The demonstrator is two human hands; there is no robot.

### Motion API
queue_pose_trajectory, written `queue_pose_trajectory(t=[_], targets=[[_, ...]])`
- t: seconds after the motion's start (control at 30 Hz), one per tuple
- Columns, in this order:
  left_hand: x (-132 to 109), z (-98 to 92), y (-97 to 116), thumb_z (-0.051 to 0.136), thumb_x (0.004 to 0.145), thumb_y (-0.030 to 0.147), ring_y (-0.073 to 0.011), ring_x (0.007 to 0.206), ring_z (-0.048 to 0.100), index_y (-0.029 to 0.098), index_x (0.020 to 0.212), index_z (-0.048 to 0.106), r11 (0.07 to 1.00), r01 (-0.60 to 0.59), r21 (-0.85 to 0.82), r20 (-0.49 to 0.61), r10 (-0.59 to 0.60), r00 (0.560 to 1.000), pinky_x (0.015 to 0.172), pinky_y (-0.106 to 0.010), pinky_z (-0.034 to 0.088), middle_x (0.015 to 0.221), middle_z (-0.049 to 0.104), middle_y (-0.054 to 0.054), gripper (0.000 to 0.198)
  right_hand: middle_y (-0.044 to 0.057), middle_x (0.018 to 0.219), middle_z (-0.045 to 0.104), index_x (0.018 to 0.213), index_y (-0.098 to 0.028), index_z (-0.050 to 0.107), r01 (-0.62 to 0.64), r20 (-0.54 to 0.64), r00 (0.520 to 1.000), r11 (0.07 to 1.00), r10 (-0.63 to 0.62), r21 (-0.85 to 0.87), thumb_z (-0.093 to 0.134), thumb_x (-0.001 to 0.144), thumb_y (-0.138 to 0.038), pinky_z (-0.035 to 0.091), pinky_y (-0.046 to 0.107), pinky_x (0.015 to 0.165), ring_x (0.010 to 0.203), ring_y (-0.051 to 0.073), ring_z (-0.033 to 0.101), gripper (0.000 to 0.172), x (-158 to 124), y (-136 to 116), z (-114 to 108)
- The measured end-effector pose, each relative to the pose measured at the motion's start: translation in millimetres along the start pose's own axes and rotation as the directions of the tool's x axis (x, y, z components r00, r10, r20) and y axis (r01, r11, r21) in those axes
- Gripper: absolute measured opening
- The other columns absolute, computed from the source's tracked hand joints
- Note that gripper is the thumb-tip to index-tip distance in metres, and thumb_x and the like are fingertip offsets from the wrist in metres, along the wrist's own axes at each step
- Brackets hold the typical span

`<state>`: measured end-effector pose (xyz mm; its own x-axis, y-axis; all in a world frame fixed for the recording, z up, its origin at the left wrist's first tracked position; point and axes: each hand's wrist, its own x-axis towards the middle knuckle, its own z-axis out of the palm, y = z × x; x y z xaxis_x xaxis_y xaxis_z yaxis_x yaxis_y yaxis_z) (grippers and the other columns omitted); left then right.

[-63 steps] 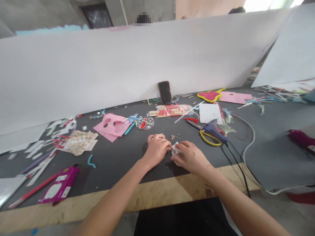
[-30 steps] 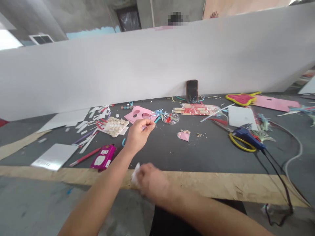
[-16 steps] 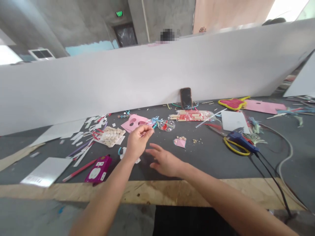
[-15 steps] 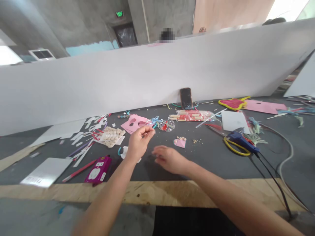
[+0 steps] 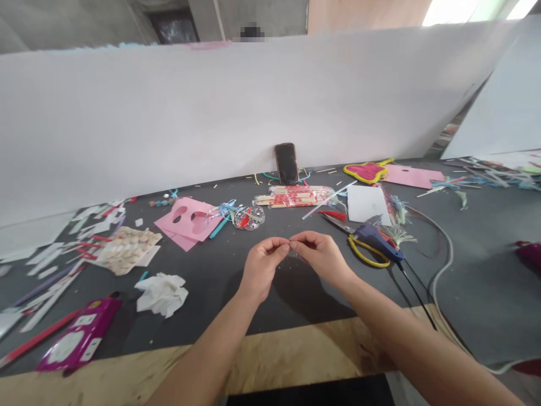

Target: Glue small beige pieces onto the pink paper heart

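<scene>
My left hand and my right hand meet fingertip to fingertip over the dark table. Both are closed in a pinch, thumb against forefinger. Whatever sits between the fingertips is too small to make out. Past the hands lies a round patterned piece in clear plastic, beside a blue ribbon tuft. The small pink heart-shaped piece and the beige bits by it are hidden behind my hands.
Left are a crumpled white tissue, a purple packet and pink cards. A phone leans on the white partition, behind packed sticks. On the right lie scissors and a blue glue gun with its cable.
My right hand has come up to my left, and their fingertips now meet. The camera view has turned right and tilted down, so the table things sit further left.
</scene>
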<state>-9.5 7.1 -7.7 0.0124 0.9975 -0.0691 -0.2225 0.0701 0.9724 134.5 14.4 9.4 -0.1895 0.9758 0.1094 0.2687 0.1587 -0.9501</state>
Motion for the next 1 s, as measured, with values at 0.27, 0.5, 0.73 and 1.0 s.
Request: queue_pose_trajectory(t=[0.27,0.5,0.73,1.0], targets=[[0.6,2.4,-9.6,0.072,0.071,0.026,-0.0122,0.073,0.057,0.018,0.081,0.068,0.998,-0.025,0.059,-0.067,0.029,0.997,0.072,-0.024,0.044,0.075,0.064,0.0,0.014,-0.005,0.06,0.045,0.069,-0.02,0.049,0.055,-0.057,0.997,0.998,-0.057,-0.034,0.047,0.086,-0.029,0.032,0.023,0.053,0.056,0.011,0.038,0.02,-3.2,7.7,1.3],[-1.4,4.0,-6.8,0.07,0.072,0.025,-0.0122,0.074,0.06,0.017,0.078,0.066,0.998,0.018,0.052,-0.018,-0.017,1.0,0.073,-0.024,0.046,0.076,0.065,0.0,0.011,-0.008,0.054,0.034,0.065,-0.021,0.039,0.043,-0.11,0.993,0.996,-0.034,0.072,0.039,0.09,-0.025,0.03,0.022,0.048,0.049,0.009,0.034,0.025,-4.5,16.5,-4.4],[-1.5,-5.5,-9.9,0.065,0.077,0.028,-0.012,0.075,0.061,0.019,0.09,0.067,0.992,0.029,0.121,-0.05,-0.023,0.998,0.072,-0.024,0.047,0.083,0.067,-0.001,0.015,-0.009,0.053,0.028,0.062,-0.022,0.031,0.138,-0.367,0.93,0.935,-0.01,0.325,0.034,0.086,-0.019,0.024,0.02,0.04,0.043,0.007,0.029,0.025,8.8,10.2,-33.5],[-0.6,-15.6,-13.9,0.057,0.085,0.023,-0.0193,0.087,0.061,0.021,0.086,0.069,0.563,-0.459,0.687,0.291,0.366,0.884,0.083,-0.036,0.046,0.087,0.07,-0.004,0.012,-0.008,0.051,0.031,0.056,-0.021,0.032,0.117,-0.348,0.937,0.899,0.042,0.422,0.045,0.086,-0.022,0.025,0.019,0.039,0.041,0.006,0.029,0.032,11.8,4.1,-41.1]])
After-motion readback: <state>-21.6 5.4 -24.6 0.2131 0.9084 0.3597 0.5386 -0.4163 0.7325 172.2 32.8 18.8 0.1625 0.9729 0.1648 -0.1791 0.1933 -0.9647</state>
